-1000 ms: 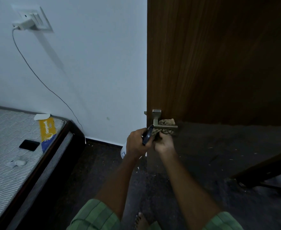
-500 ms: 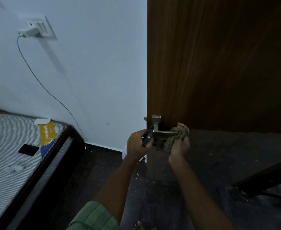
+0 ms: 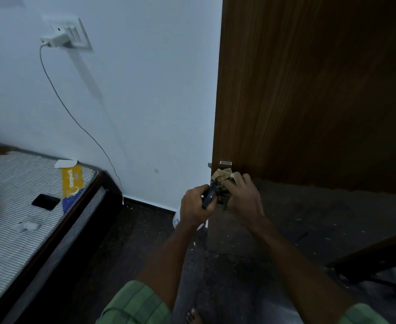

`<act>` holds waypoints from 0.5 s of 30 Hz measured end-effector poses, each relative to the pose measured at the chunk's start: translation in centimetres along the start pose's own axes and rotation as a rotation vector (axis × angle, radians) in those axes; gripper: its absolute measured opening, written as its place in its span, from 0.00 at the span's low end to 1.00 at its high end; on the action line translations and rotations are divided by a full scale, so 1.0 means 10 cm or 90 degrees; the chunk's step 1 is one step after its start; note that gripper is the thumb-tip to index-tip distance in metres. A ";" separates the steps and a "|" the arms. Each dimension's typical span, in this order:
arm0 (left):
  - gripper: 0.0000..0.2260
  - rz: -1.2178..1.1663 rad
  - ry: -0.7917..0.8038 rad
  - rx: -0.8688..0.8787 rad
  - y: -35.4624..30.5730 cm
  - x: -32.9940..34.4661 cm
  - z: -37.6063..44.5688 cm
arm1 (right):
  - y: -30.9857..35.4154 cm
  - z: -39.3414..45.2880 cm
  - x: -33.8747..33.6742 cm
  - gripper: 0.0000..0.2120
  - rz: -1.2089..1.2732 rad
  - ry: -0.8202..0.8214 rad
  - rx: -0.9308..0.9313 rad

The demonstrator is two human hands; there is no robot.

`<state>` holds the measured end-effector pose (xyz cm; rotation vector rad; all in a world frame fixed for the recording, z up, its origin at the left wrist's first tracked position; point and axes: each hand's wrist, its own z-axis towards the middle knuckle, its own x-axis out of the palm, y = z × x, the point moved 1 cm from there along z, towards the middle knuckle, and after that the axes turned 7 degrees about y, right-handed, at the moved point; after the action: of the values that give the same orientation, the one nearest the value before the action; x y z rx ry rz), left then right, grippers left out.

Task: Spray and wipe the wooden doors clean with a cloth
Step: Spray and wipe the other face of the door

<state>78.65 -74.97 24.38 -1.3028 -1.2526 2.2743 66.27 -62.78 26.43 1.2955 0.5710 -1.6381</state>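
You stand facing the edge of a dark brown wooden door (image 3: 309,90), with a white wall (image 3: 145,90) to its left. Both your bare forearms reach forward and meet low on the door's left edge. Your right hand (image 3: 244,198) is curled around a crumpled tan cloth (image 3: 222,175), pressing it over the metal handle (image 3: 225,163), so only the handle's top plate shows above the cloth. Your left hand (image 3: 195,206) is closed around the dark blue trigger head of a spray bottle (image 3: 208,197); a bit of the white bottle body shows below your wrist. The two hands sit just beside each other, almost touching. Green checked sleeves frame the bottom of the view. On the left, a bed (image 3: 17,206) with a striped mattress carries a black phone (image 3: 45,202). A charger (image 3: 54,39) is plugged into a wall socket, its thin cable trailing down toward the bed.
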 end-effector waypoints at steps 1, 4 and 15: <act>0.07 -0.004 -0.004 -0.001 -0.01 -0.02 -0.01 | 0.03 -0.05 -0.02 0.23 0.046 -0.004 0.046; 0.08 -0.028 -0.039 0.003 -0.08 -0.08 -0.03 | 0.21 -0.21 0.04 0.24 0.216 -0.047 0.212; 0.11 -0.076 -0.010 0.045 0.12 -0.40 0.14 | 0.97 -0.02 0.35 0.19 0.368 -0.205 0.402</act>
<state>80.07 -78.75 26.17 -1.1571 -1.2095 2.2283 74.86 -68.37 24.89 1.4097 -0.5238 -1.5155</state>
